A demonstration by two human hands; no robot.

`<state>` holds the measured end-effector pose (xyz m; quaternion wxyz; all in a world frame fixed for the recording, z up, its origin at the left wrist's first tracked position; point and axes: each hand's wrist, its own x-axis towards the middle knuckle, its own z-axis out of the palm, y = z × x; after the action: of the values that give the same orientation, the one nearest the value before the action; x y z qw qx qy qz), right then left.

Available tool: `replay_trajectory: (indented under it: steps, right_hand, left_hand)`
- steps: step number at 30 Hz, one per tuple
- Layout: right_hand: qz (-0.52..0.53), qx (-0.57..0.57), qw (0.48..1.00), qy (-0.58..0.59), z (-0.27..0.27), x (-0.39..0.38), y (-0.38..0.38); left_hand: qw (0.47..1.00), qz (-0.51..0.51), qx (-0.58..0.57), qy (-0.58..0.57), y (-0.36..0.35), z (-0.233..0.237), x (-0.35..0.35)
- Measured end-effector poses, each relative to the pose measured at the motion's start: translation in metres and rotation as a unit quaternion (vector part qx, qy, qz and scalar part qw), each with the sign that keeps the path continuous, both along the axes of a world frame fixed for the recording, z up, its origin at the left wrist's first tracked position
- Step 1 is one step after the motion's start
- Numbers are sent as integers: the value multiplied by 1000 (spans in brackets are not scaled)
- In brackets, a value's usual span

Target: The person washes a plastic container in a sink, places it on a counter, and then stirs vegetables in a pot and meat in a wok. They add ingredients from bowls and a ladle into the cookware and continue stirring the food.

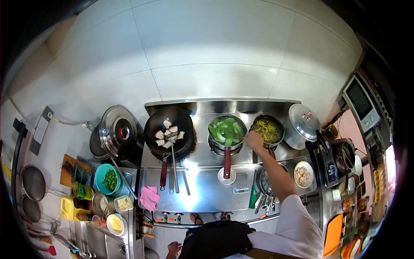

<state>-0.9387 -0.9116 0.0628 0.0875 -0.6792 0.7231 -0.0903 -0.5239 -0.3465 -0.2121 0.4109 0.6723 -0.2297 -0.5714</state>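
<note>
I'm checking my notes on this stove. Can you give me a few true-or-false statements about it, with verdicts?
1. The right hand is between the greens pan and the yellow-food pan. True.
2. The wok holds greens. False: it holds pale chunks and a spatula.
3. The pink cloth lies in the wok. False: it lies on the counter, beside the wok's handle.
4. A lid sits right of the yellow-food pan. True.

The stainless-steel stove counter [202,192] carries, along its back, a black wok of pale cubes [170,125], a red-handled steel saucepan of green leaves [227,131] and a small dark pan of yellow noodles [268,129]. Nearer its front lie a crumpled pink cloth [149,197], a round white saucer [233,178] and a white plate [303,175].
</note>
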Motion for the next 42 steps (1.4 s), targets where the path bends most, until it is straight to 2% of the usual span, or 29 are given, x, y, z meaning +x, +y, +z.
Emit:
replay_trajectory:
  steps: [2, 3, 7, 12, 14, 18, 20, 21, 22, 24, 25, 27, 28, 29, 30, 31, 33, 34, 36, 42]
  right_hand:
    - [32, -4, 996, -82, -15, 13, -2]
    - [33, -5, 996, -82, -15, 19, 2]
    - [96, -12, 994, -56, 10, 33, 19]
    - [149, 43, 987, -31, 31, 22, 14]
    - [171, 98, 979, -44, 28, 9, 1]
    - [167, 83, 981, -59, 31, -23, -29]
    - [214, 103, 959, -154, 58, -34, -28]
    - [258, 113, 945, -167, 52, -41, -38]
    - [257, 113, 945, -169, 46, -40, -46]
    - [405, 95, 902, -118, 27, -43, -60]
    - [402, 94, 903, -118, -3, -42, -73]
    - [518, 32, 852, -65, -67, -38, -92]
    - [518, 30, 852, -66, -60, -26, -73]
    - [326, 49, 943, -51, -42, -2, -43]
    - [120, 66, 990, -35, -26, 18, -26]
    - [122, 66, 990, -35, -22, 26, -25]
    - [96, 20, 994, 38, -23, 35, -16]
    - [95, 21, 995, 37, -21, 37, -12]
    - [111, 32, 987, 109, -11, 39, -8]
    - [132, -1, 985, 114, -24, 39, -5]
  left_hand:
    - [983, 110, 114, 91, -15, 2, 1]
    - [961, 167, 171, 135, -21, 6, 0]
    - [967, 188, 168, 41, -49, 30, -3]
    - [966, 188, 174, 41, -54, 38, -9]
    - [964, 182, 187, 40, -48, 34, -9]
    - [941, 228, 224, 113, -27, 23, -8]
    - [942, 230, 210, 123, -14, 21, -7]
    - [944, 244, 196, 103, -9, 17, -9]
    - [944, 243, 197, 102, -9, 18, -9]
    - [944, 238, 204, 101, -8, 19, -7]
    - [944, 235, 207, 101, -10, 21, -7]
    - [944, 231, 211, 102, -13, 23, -7]
    - [945, 231, 210, 102, -16, 26, -7]
    - [945, 232, 207, 104, -20, 30, -6]
    - [945, 233, 204, 106, -28, 32, -6]
    - [944, 235, 203, 106, -37, 34, -7]
    - [965, 190, 173, 44, -41, 36, -8]
    - [965, 189, 175, 42, -43, 38, -7]
    - [965, 188, 180, 35, -52, 39, -9]
    - [959, 188, 206, 47, -43, 40, -9]
